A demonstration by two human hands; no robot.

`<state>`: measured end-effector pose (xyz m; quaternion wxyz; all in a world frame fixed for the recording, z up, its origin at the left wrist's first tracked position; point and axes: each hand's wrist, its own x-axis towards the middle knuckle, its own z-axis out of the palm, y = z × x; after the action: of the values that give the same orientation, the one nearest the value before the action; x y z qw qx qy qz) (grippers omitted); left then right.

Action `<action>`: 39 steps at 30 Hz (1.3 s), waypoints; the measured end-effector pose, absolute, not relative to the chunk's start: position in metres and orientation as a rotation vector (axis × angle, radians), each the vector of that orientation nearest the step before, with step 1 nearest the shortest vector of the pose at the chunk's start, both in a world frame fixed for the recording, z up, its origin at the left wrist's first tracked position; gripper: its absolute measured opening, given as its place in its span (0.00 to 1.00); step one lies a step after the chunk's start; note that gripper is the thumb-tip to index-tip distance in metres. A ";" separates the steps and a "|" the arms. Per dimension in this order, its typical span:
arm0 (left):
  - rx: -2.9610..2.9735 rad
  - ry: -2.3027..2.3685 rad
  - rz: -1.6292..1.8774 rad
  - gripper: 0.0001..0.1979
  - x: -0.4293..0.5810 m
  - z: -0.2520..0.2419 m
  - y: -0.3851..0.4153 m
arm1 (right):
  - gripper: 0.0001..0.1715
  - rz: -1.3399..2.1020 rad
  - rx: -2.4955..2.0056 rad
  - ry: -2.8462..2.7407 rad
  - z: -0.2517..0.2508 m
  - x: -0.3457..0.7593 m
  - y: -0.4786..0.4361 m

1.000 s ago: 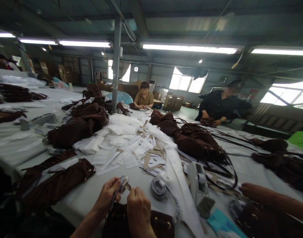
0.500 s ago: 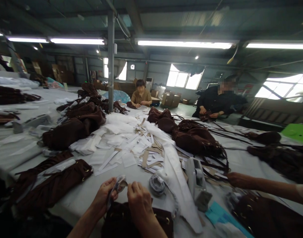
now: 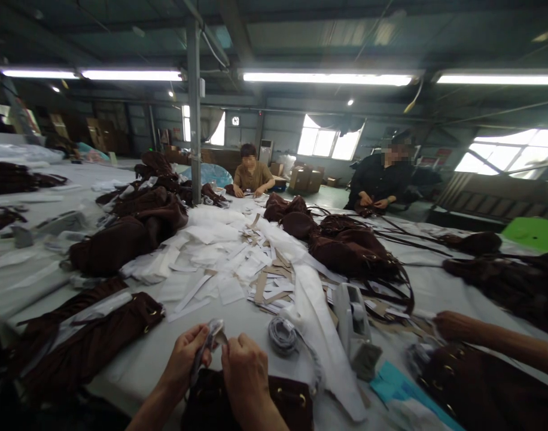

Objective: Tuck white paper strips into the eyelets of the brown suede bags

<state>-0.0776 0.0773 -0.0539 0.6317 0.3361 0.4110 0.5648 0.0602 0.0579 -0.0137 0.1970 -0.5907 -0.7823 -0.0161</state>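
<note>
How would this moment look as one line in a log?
left hand: holding plastic-wrapped strip | right hand: pinching its end | below: brown bag | rightward: gray coil, tape dispenser

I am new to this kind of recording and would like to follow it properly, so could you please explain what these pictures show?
There is no machine here: these are a person's bare hands, seen by one camera worn on that person's head, looking forward and down.
The left hand holds a grey, plastic-wrapped strip, and the right hand is closed at its end. Just below is a dark brown bag.
On the white-covered table lie a wrapped coil, a tape dispenser, scattered paper pieces and more brown bags.
Another person's hand reaches in at right; two more people sit or stand beyond.
</note>
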 end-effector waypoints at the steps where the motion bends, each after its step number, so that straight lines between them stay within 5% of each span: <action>1: 0.777 0.937 1.288 0.19 -0.077 -0.054 0.077 | 0.05 0.011 -1.665 -2.166 -0.011 0.061 0.057; 15: 0.999 0.987 1.209 0.21 -0.076 -0.048 0.070 | 0.13 0.325 -1.565 -1.882 -0.023 0.057 0.060; 24: 0.951 0.944 1.304 0.24 -0.077 -0.050 0.069 | 0.15 0.900 -1.300 -1.659 -0.019 0.078 0.055; 32: 0.999 0.897 1.244 0.27 -0.074 -0.050 0.069 | 0.19 0.805 -1.530 -1.717 -0.020 0.083 0.054; 39: 1.045 0.843 1.223 0.45 -0.069 -0.044 0.069 | 0.13 0.358 -1.557 -1.753 -0.021 0.063 0.057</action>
<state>-0.0688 0.0692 -0.0443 0.6155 0.4536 0.3657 0.5308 0.0633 0.0567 -0.0211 0.3756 -0.6084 -0.6849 0.1401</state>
